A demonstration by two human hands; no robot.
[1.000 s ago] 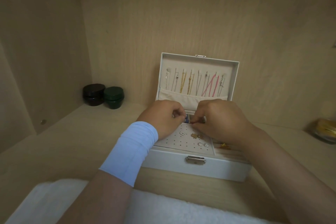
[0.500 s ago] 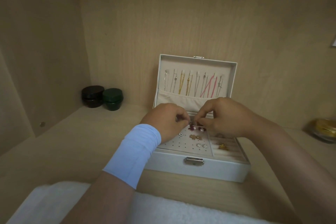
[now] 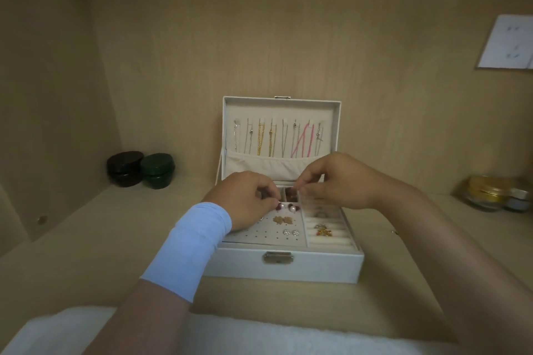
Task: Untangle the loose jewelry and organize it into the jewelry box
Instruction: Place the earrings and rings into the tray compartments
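A white jewelry box [image 3: 288, 268] stands open in the middle of the shelf. Several necklaces [image 3: 277, 138] hang inside its raised lid. On the perforated earring panel sit pearl studs [image 3: 289, 207], gold leaf earrings [image 3: 283, 220] and crystal studs [image 3: 290, 232]. Rings [image 3: 323, 230] lie in the padded rolls on the right. My left hand [image 3: 248, 199], with a pale blue wristband, pinches a dark red earring [image 3: 278, 206] at the panel's back edge. My right hand [image 3: 337, 181] hovers over the back compartments, thumb and forefinger pinched; anything between them is too small to see.
Black [image 3: 125, 168] and green [image 3: 158, 170] round jars stand at the back left. A glass dish with gold and silver tins [image 3: 494, 193] sits at the right. A white fluffy cloth [image 3: 259, 334] lies along the front edge. A wall socket plate [image 3: 509, 43] is up right.
My hands were pressed together over the box working one small piece. They have drawn apart, the right hand lifting back and to the right, the left staying low at the earring panel.
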